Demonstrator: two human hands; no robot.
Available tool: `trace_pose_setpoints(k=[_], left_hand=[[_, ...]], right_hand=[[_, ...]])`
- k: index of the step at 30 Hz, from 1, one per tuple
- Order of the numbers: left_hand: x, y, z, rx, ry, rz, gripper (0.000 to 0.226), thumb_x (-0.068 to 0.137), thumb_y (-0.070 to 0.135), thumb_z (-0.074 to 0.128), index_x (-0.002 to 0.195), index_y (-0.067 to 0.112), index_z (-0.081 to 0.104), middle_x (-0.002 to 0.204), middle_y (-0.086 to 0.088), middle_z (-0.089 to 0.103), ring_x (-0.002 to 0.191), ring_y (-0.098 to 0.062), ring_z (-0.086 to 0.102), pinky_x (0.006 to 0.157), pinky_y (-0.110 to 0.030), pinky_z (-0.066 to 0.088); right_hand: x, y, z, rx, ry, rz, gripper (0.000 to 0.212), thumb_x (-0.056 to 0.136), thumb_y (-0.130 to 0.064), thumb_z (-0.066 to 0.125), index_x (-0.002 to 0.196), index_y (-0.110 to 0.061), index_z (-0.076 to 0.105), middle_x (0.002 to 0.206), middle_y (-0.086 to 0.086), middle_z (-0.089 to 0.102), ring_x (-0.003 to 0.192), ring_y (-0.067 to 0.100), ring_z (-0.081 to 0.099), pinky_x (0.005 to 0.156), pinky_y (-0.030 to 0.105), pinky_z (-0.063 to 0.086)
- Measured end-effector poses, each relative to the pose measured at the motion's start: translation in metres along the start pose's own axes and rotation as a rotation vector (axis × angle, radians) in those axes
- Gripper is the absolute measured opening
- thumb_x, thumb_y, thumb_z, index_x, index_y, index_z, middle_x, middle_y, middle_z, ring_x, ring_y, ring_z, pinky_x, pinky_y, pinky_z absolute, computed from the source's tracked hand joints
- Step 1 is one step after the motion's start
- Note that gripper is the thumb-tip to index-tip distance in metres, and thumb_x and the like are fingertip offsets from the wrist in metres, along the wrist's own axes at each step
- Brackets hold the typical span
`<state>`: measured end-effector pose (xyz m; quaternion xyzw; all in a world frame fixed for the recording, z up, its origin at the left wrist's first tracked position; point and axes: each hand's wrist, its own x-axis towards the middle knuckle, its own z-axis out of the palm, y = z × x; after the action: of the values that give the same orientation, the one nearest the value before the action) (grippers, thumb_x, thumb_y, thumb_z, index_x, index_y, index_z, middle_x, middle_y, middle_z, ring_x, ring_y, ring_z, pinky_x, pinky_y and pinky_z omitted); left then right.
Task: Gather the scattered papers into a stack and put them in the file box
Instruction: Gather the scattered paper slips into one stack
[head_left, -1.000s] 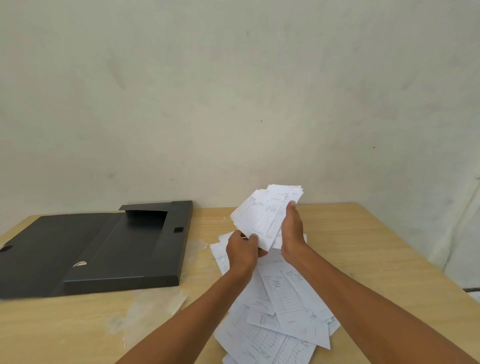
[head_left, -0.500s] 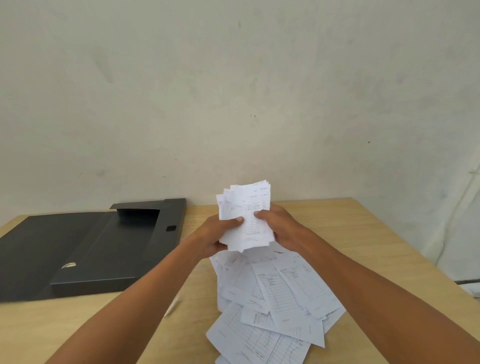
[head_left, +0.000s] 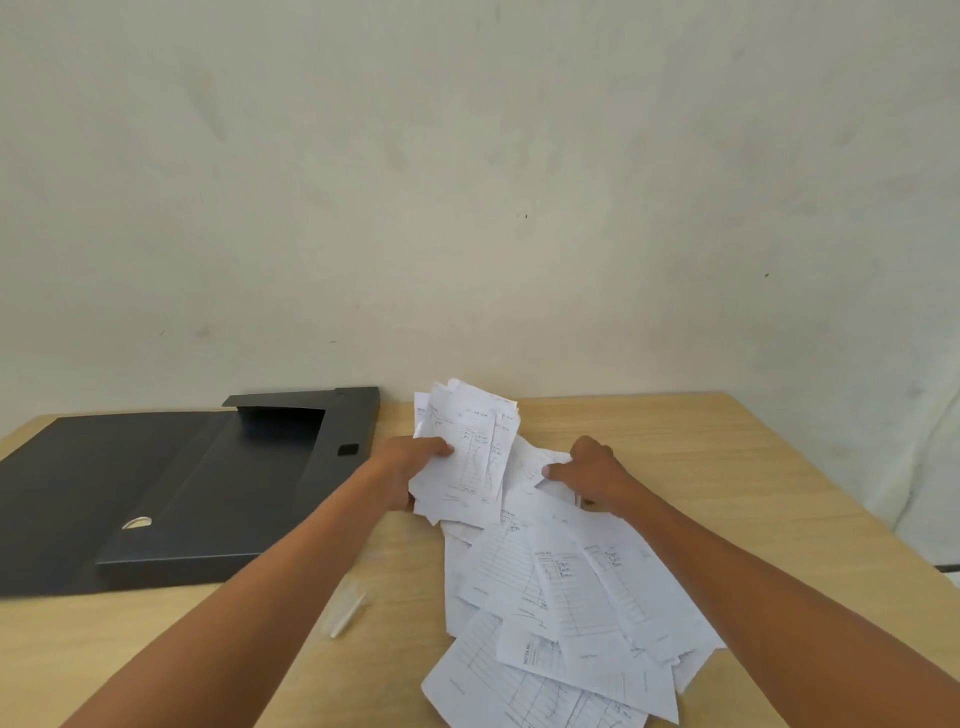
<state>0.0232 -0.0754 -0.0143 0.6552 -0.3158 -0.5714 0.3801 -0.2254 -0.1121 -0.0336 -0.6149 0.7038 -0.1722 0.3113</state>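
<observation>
My left hand (head_left: 415, 467) grips a loose bundle of white printed papers (head_left: 467, 457), held upright above the wooden table (head_left: 727, 467). My right hand (head_left: 592, 470) is down on the scattered papers (head_left: 566, 597), its fingers pinching the edge of one sheet at the far end of the pile. The pile spreads from the middle of the table toward its near edge. A black file box (head_left: 218, 499) lies open on the left, its lid flat on the table and its tray holding no papers.
A pale wall rises right behind the table. The table's right edge slants away at the far right. A small clear plastic scrap (head_left: 345, 608) lies on the wood between the file box and the paper pile.
Both hands held the bundle half a second ago. My right hand has let go and dropped to the pile, pinching a sheet. The left hand alone holds the bundle.
</observation>
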Motion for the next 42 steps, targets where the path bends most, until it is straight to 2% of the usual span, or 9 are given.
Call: trace_pose_setpoints(k=[4,7,11,14,19,29,32,36,42], left_hand=[[0.004,-0.003,0.005,-0.03,-0.059,0.026,0.035,0.091,0.017,0.074,0.124,0.008,0.063,0.114,-0.015,0.075,0.104,-0.035,0.072,0.086,-0.054,0.06],[0.01,-0.007,0.004,0.054,-0.061,0.055,0.034,0.09,0.02,0.076,0.121,0.01,0.066,0.111,-0.013,0.077,0.103,-0.034,0.073,0.092,-0.054,0.059],[0.018,-0.008,0.004,0.038,-0.059,0.109,0.035,0.091,0.021,0.075,0.123,0.011,0.067,0.112,-0.011,0.078,0.105,-0.034,0.073,0.098,-0.055,0.057],[0.021,-0.004,-0.002,-0.155,-0.047,0.116,0.038,0.092,0.018,0.075,0.127,0.008,0.064,0.116,-0.013,0.075,0.108,-0.034,0.071,0.1,-0.054,0.056],[0.02,0.007,-0.023,-0.368,0.068,0.277,0.036,0.097,0.015,0.068,0.133,0.013,0.062,0.12,-0.009,0.072,0.111,-0.033,0.068,0.099,-0.055,0.056],[0.008,0.02,-0.037,-0.184,0.257,0.62,0.049,0.097,0.008,0.067,0.143,0.012,0.049,0.135,-0.007,0.064,0.115,-0.027,0.066,0.084,-0.035,0.057],[0.002,0.015,-0.028,-0.159,0.165,0.672,0.062,0.095,0.008,0.07,0.15,0.018,0.042,0.137,-0.003,0.063,0.114,-0.023,0.068,0.078,-0.03,0.061],[-0.015,0.01,-0.009,-0.228,-0.039,0.563,0.054,0.098,0.016,0.068,0.147,0.026,0.049,0.132,-0.002,0.069,0.108,-0.027,0.073,0.073,-0.043,0.065],[-0.034,0.0,0.005,-0.28,-0.353,0.337,0.047,0.104,0.044,0.053,0.142,0.017,0.058,0.129,-0.008,0.073,0.119,-0.031,0.07,0.096,-0.051,0.058]], right_hand=[[0.007,-0.002,0.004,-0.025,-0.021,-0.003,0.063,0.08,-0.042,0.079,0.118,-0.001,0.051,0.116,0.013,0.056,0.098,0.023,0.055,0.066,0.029,0.042],[0.013,-0.004,0.007,-0.055,-0.035,0.014,0.072,0.075,-0.042,0.083,0.127,-0.004,0.05,0.13,0.015,0.049,0.105,0.024,0.054,0.07,0.03,0.045],[0.018,-0.006,0.012,0.11,0.017,-0.038,0.04,0.078,-0.028,0.082,0.105,-0.016,0.056,0.125,0.012,0.056,0.104,0.028,0.062,0.088,0.043,0.055],[0.02,-0.003,0.008,0.266,0.107,-0.118,0.017,0.085,-0.012,0.072,0.093,-0.017,0.058,0.108,0.011,0.069,0.091,0.03,0.068,0.075,0.039,0.053],[0.021,-0.008,-0.012,0.295,0.234,-0.209,0.01,0.09,-0.011,0.065,0.096,-0.017,0.061,0.094,0.005,0.066,0.072,0.02,0.057,0.062,0.031,0.041],[-0.001,-0.05,-0.084,0.634,0.37,-0.399,0.028,0.088,0.002,0.056,0.106,-0.019,0.059,0.1,0.007,0.067,0.08,0.021,0.057,0.067,0.036,0.047],[-0.012,-0.062,-0.093,0.732,0.268,-0.379,0.031,0.087,0.003,0.055,0.111,-0.016,0.06,0.107,0.009,0.07,0.09,0.026,0.064,0.077,0.047,0.054],[-0.027,-0.067,-0.09,0.596,0.08,-0.394,0.028,0.088,0.003,0.056,0.107,-0.017,0.064,0.103,0.008,0.072,0.091,0.027,0.066,0.076,0.04,0.051],[-0.046,-0.07,-0.077,0.19,0.006,-0.489,0.033,0.088,0.007,0.05,0.113,-0.009,0.064,0.111,0.008,0.071,0.092,0.022,0.065,0.072,0.032,0.049]])
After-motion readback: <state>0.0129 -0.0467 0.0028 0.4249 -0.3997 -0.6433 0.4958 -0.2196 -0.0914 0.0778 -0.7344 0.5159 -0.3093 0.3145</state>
